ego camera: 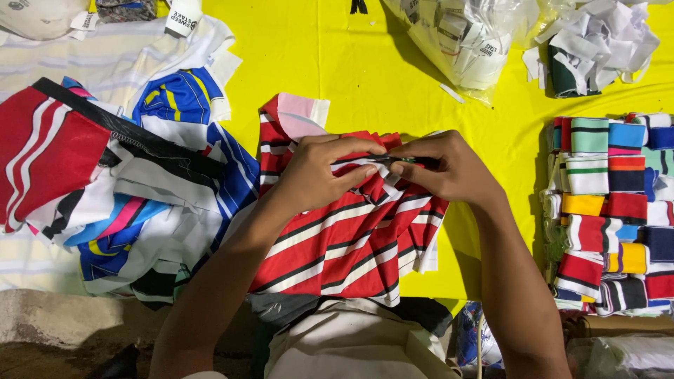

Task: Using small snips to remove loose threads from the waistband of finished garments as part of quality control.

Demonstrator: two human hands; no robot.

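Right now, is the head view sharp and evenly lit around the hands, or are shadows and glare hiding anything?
Head view: sharp around the left hand and right hand on the red striped fabric piece; soft shadows fall beside the forearms on the bright yellow table surface; mild glare on the clear plastic bag of white labels; the bottom edge is dim.

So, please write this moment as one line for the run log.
left hand: pinches red striped fabric | right hand: holds small dark tool at fabric edge | yellow table
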